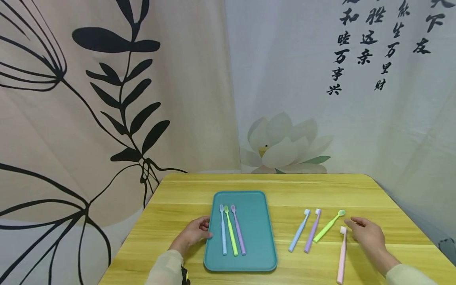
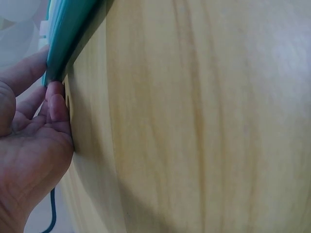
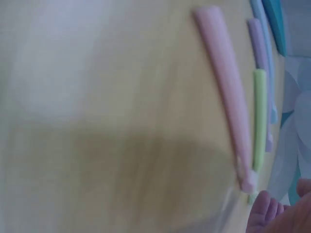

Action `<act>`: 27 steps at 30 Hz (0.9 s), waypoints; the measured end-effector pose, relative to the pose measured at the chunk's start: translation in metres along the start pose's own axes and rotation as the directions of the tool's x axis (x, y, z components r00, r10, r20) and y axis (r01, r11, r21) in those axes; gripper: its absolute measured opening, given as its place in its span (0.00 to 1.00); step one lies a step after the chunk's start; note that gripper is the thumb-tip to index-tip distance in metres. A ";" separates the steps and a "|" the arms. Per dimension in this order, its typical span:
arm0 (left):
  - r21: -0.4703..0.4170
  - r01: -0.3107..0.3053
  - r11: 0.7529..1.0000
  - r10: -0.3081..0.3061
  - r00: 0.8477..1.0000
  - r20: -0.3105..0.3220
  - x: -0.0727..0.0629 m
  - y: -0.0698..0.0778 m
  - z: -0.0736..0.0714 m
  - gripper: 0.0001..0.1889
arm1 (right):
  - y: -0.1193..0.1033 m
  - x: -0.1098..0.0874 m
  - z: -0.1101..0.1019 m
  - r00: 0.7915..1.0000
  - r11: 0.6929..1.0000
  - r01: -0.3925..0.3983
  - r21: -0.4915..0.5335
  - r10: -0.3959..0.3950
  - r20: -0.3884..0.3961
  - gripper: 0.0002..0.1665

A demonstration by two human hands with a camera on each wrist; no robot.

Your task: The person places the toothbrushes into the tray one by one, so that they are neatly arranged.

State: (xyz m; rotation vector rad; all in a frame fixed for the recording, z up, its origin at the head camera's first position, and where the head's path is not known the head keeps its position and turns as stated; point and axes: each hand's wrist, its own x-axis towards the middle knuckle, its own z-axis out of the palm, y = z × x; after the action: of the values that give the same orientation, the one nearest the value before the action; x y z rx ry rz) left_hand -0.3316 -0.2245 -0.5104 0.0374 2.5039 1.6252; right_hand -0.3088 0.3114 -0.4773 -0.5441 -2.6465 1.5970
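Note:
At the left edge of a teal tray (image 1: 254, 237), my left hand (image 1: 194, 233) pinches the rim between thumb and fingers; the left wrist view shows the tray edge (image 2: 68, 34) there. A blue toothbrush (image 1: 223, 233), a green one (image 1: 231, 235) and a purple one (image 1: 239, 233) lie side by side in the tray. My right hand (image 1: 367, 235) is over the table, fingers loosely bent and holding nothing. Beside its fingertips are the head of another green toothbrush (image 1: 327, 227) and that of a pink toothbrush (image 1: 342, 257).
Between the tray and the loose green toothbrush lie a second blue toothbrush (image 1: 298, 233) and a second purple toothbrush (image 1: 312, 233). All rest on a wooden table (image 1: 185, 194). Behind its far edge hangs a printed curtain (image 1: 199, 99).

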 end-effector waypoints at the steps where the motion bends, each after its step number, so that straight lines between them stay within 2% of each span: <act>1: -0.005 0.005 1.000 -0.005 1.000 -0.001 0.000 0.000 0.000 0.34 | 0.003 -0.001 0.000 1.000 1.000 -0.003 -0.004 0.003 0.002 0.46; 8: -0.018 0.002 1.000 -0.002 1.000 0.005 0.000 0.001 0.001 0.34 | 0.018 -0.005 0.004 0.999 0.999 -0.031 0.015 0.031 0.004 0.48; 18: -0.022 -0.004 1.000 0.005 1.000 0.009 0.001 0.002 0.000 0.34 | 0.036 -0.012 0.011 0.994 0.997 -0.069 0.026 0.067 0.082 0.50; 27: -0.010 0.014 1.000 -0.014 1.000 0.006 -0.001 0.002 0.001 0.34 | 0.039 -0.026 0.014 0.985 0.994 -0.107 0.019 0.103 0.141 0.55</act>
State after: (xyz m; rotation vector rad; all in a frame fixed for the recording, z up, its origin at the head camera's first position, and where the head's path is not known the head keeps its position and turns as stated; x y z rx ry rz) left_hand -0.3311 -0.2234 -0.5091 0.0227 2.4857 1.6305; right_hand -0.2758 0.3084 -0.5132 -0.6017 -2.7339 1.7588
